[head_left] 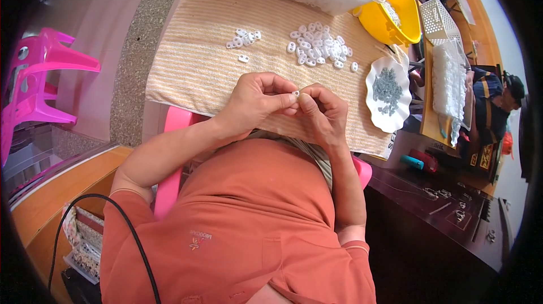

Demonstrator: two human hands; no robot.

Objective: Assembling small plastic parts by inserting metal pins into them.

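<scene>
Close to my body, at the near edge of a striped cloth (186,55), both hands meet fingertip to fingertip. A small white oval plastic piece (296,94) is pinched between my left hand (261,99) and my right hand (322,113); the fingers cover most of it. Beyond my hands lies a loose pile of white two-holed oval pieces (317,45). A smaller group of the same pieces (243,38) lies to its left, with one single piece (243,58) nearer me. Right of my right hand, a white scalloped dish (375,110) holds many small grey bits.
A clear bin (339,5) full of white pieces stands at the far edge. Beside it is a yellow basin (404,4). Pink stools (51,78) stand at left. Another person (492,100) sits at right by a table with a white-filled container (449,78).
</scene>
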